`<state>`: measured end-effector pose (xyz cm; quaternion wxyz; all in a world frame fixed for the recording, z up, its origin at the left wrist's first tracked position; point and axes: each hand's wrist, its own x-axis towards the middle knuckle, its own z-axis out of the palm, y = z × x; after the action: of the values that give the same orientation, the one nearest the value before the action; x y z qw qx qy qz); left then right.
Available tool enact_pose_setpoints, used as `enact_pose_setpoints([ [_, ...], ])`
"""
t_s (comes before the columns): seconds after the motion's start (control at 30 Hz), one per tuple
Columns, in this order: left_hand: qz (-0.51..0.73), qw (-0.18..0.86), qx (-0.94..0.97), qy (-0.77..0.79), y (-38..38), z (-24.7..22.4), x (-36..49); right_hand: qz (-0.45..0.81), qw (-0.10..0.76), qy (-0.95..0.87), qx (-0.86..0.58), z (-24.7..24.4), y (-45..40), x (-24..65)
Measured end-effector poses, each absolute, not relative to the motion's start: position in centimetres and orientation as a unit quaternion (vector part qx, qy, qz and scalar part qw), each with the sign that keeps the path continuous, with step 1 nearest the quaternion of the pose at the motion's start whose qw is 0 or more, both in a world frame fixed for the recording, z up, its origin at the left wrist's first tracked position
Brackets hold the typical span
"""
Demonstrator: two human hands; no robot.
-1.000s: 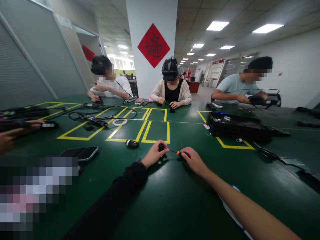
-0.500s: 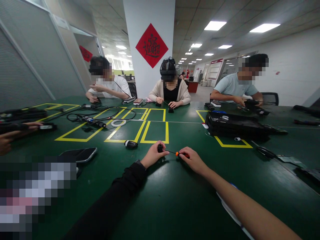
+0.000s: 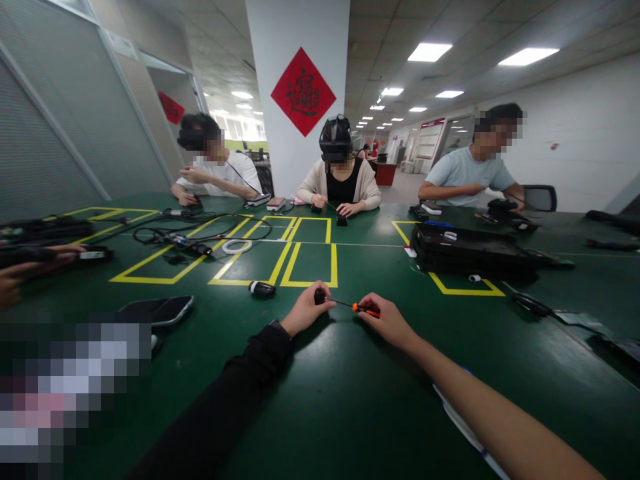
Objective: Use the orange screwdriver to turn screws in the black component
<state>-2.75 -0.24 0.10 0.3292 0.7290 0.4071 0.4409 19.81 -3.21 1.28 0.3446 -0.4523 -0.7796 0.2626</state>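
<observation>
Left hand clamped on small black part, left of screwdriver, mostly finger-hidden; right hand grips orange-black screwdriver, its tip indistinct. Green surface beneath screwdriver; beyond it, yellow tape, white pillar, red diamond sign with black Chinese characters.

Wearer's own body: one black sleeve, one bare forearm.
Left side, lower centre-left of the frame: sleeve long, plain, dull-surfaced, gathered in soft creases toward its upper end, smoother toward the bottom edge; dark band at the wrist, possibly a watch strap, too small to tell; left hand ungloved. Right side, lower right of the frame: forearm uncovered, tapering toward the wrist; right hand likewise ungloved.
</observation>
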Motion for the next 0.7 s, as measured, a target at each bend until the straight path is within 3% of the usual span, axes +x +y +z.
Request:
enact_pose_setpoints([
  [0.7,0.438,0.378,0.722,0.378,-0.32,0.30,-2.81,0.275,0.371,-0.776,-0.429,1.42,-3.19,19.90],
])
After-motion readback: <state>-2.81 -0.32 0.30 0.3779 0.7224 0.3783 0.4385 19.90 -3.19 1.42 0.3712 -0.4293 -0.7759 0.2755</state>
